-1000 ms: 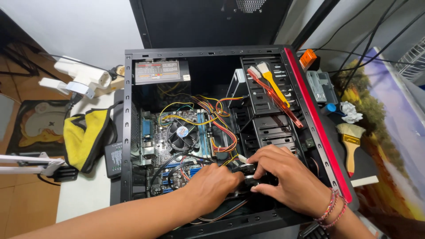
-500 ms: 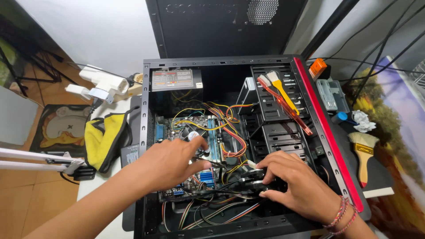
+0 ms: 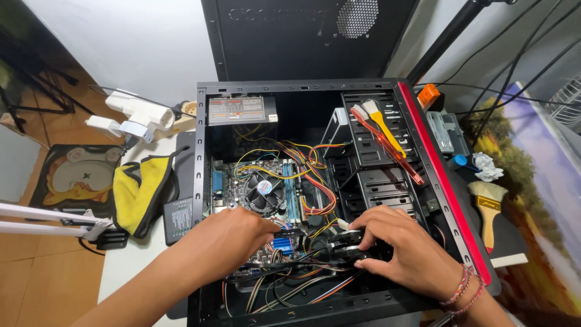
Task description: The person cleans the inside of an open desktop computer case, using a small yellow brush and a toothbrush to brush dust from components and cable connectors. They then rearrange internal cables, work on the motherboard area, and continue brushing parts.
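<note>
Both hands [image 3: 224,242] [image 3: 402,248] seemingly grip tangled glossy cables [image 3: 302,284] (black case [image 3: 200,181]).

A white table [image 3: 130,266] carries the things. An open black computer case [image 3: 200,157] with a red front edge lies on its side on it and takes most of the surface. Left of the case lie a yellow and black cloth [image 3: 140,191] and a small dark flat device [image 3: 177,219], which is just beside the case wall. At the far left edge sit white plastic parts [image 3: 136,115]. On the right side of the case lie a wide paintbrush [image 3: 488,209], a crumpled white tissue [image 3: 487,166] and an orange small object [image 3: 428,95].
</note>
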